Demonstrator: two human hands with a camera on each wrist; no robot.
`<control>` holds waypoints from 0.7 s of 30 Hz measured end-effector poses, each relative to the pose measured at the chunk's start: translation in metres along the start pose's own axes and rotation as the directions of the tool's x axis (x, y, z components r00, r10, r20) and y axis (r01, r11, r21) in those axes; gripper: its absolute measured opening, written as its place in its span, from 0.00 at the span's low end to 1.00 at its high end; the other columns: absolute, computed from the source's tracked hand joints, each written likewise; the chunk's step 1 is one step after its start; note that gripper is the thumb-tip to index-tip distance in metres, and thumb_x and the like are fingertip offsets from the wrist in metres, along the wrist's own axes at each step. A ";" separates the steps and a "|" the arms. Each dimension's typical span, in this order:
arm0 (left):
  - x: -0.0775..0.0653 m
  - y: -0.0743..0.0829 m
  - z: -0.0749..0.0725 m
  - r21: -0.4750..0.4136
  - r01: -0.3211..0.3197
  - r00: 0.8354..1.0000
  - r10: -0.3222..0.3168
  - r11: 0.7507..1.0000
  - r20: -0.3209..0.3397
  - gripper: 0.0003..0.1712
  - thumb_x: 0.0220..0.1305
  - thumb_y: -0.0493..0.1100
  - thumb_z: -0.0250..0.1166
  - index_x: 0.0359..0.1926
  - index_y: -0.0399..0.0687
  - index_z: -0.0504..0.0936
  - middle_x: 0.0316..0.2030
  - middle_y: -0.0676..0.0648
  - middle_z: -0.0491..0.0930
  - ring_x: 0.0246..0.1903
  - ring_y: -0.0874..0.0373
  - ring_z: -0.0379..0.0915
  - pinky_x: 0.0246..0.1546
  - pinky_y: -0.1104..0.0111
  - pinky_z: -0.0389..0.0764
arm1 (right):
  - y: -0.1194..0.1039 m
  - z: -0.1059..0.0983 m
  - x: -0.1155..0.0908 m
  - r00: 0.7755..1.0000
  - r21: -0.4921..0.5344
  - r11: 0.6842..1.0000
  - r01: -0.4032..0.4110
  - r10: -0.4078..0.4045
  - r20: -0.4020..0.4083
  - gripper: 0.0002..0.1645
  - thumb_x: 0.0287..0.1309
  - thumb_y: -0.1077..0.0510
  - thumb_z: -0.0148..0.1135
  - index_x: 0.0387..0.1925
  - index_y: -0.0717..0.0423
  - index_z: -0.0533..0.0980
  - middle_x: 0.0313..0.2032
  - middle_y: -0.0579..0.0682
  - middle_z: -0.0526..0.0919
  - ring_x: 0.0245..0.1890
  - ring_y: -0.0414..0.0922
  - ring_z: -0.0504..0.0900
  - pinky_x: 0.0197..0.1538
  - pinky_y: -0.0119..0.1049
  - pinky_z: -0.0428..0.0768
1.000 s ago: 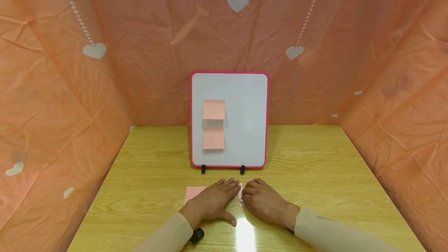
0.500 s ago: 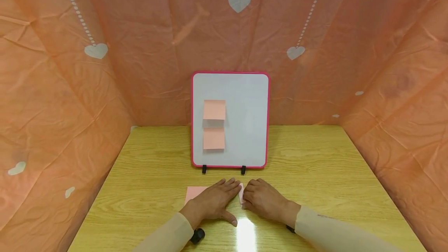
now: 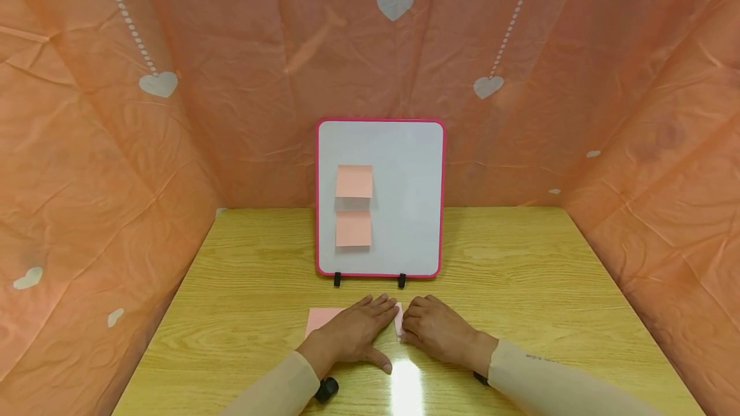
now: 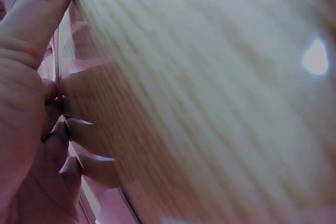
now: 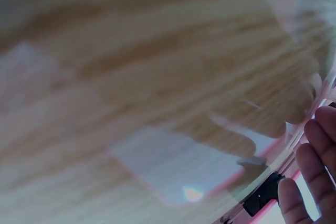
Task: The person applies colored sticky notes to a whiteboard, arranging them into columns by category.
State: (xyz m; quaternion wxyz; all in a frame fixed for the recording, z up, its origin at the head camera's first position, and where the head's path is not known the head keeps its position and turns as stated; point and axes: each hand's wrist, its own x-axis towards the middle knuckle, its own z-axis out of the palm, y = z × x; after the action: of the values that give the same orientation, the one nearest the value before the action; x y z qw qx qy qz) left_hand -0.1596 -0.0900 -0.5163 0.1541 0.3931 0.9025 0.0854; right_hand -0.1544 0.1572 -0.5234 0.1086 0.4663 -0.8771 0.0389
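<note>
My left hand (image 3: 352, 334) lies flat in the head view, fingers straight and thumb spread, its fingertips reaching onto a pale pink slip of paper (image 3: 399, 321). On the other side of that slip is my right hand (image 3: 436, 331), fingers bent, with the thumb tip at the slip's near corner. I cannot tell whether it pinches the paper. Most of the slip is hidden under the hands. A pink sticky note or pad (image 3: 322, 318) shows partly from behind the left hand. The left wrist view shows the left thumb (image 4: 26, 40) close up; the right wrist view shows right fingers (image 5: 315, 166).
Beyond the hands a pink-framed whiteboard (image 3: 407, 198) stands on black feet (image 3: 401, 280). Two pink sticky notes, an upper note (image 3: 354, 181) and a lower note (image 3: 353, 228), are stuck on its left half. Orange cloth (image 3: 254, 82) with white hearts encloses the wooden table (image 3: 509, 255).
The right thumb has shifted slightly at the slip's near corner. The left hand keeps its place, and the whiteboard with its notes is unchanged.
</note>
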 end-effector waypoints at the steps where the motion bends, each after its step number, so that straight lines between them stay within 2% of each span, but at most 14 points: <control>1: 0.000 0.000 0.000 -0.001 0.000 1.000 0.000 1.000 0.001 0.67 0.55 0.81 0.62 0.84 0.50 0.55 0.84 0.51 0.52 0.84 0.55 0.44 0.85 0.57 0.48 | 0.000 0.000 0.000 1.000 -0.007 1.000 0.004 -0.004 -0.004 0.11 0.72 0.45 0.66 0.41 0.45 0.87 0.40 0.38 0.88 0.47 0.39 0.82 0.50 0.38 0.81; 7: 0.000 0.000 0.000 0.001 0.005 1.000 -0.005 1.000 0.000 0.66 0.56 0.81 0.63 0.84 0.50 0.55 0.84 0.52 0.52 0.84 0.55 0.44 0.85 0.57 0.48 | 0.000 0.002 0.000 0.999 -0.070 0.997 0.021 -0.023 -0.039 0.07 0.70 0.50 0.69 0.41 0.47 0.87 0.40 0.40 0.88 0.45 0.40 0.82 0.47 0.37 0.81; 11: 0.000 0.001 0.000 0.000 0.010 1.000 -0.010 1.000 -0.001 0.66 0.55 0.81 0.63 0.84 0.50 0.55 0.84 0.52 0.52 0.84 0.55 0.44 0.85 0.57 0.48 | 0.001 0.001 0.003 0.998 -0.060 0.998 0.019 -0.022 -0.056 0.06 0.69 0.49 0.71 0.37 0.45 0.86 0.38 0.39 0.87 0.42 0.40 0.80 0.45 0.36 0.80; 15: 0.001 0.001 0.000 -0.008 0.015 1.000 -0.015 1.000 0.005 0.66 0.55 0.81 0.64 0.84 0.51 0.55 0.84 0.52 0.52 0.84 0.56 0.44 0.85 0.58 0.47 | 0.002 -0.003 0.004 1.000 0.003 1.000 0.019 -0.019 0.001 0.10 0.67 0.43 0.70 0.36 0.43 0.84 0.38 0.38 0.85 0.43 0.39 0.79 0.46 0.36 0.80; 21: 0.001 0.001 0.001 -0.007 0.022 1.000 -0.022 1.000 0.008 0.66 0.55 0.81 0.64 0.85 0.52 0.55 0.84 0.53 0.51 0.84 0.56 0.44 0.85 0.58 0.47 | 0.003 -0.008 0.003 0.996 0.066 0.998 -0.009 0.002 0.094 0.18 0.67 0.37 0.68 0.44 0.44 0.85 0.44 0.39 0.85 0.50 0.40 0.80 0.53 0.39 0.81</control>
State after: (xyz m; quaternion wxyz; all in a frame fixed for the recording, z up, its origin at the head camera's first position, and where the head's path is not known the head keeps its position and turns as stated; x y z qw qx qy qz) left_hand -0.1594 -0.0887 -0.5168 0.1599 0.3831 0.9058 0.0853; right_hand -0.1577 0.1576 -0.5152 0.0516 0.4685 -0.8807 0.0466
